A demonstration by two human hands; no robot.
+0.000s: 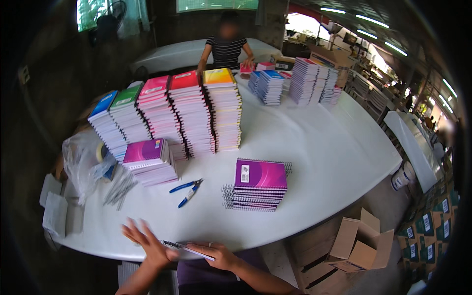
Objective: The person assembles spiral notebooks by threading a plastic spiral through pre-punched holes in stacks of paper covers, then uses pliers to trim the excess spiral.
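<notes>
"So, where is the notebook [200, 252] right now?"

"At the near edge of the table [334, 142], tilted and seen nearly edge-on to you, its wire coil [170, 244] toward your left hand [155, 251]."

"And the hands?"

"Your right hand [222, 256] grips the notebook's right end, fingers laid over the top; the thumb is hidden, so I can't tell where it presses. Your left hand seems to hold nothing: its fingers are spread wide and blurred, close by the coil. Whether the palm touches the wire, I can't tell."

"How will it handle?"

"Probably light, with a cover that flexes and may be slick, and pages that could fan if you pinch just a corner. Hold the flat body, thumb under and fingers over, and don't squeeze the coil: thin wire likely bends out of round, and its end could scratch you."

"Anything nearby to mind?"

"Coil ends stick out both sides of the stack of purple notebooks [260, 179], so they might snag yours. The blue-handled cutters [183, 187] lie left of it, handles apart."
</notes>
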